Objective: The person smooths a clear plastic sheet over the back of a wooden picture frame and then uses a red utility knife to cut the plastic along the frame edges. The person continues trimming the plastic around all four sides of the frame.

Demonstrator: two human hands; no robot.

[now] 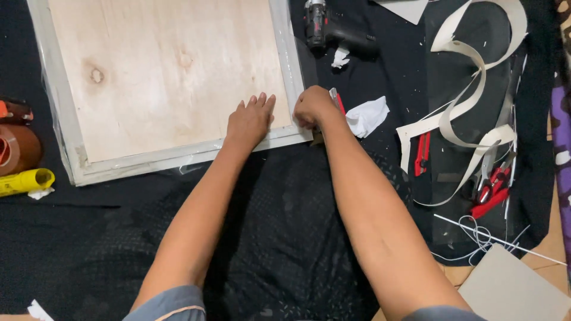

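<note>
Under the left hand [250, 122] lies a pale tan plywood panel [160, 71] with a whitish-grey frame [178, 156]. The right hand [313, 107] grips a red-handled cutter [338, 102]; just right of it sits white crumpled paper [367, 116], farther right a red knife [422, 154] and red pliers [492, 191] on black cloth [285, 238]

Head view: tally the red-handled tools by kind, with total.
Red utility knives: 2, one gripped in the right hand at the board's corner, one lying on the dark mat
Red-handled pliers or snips: 1
Total: 3
</note>
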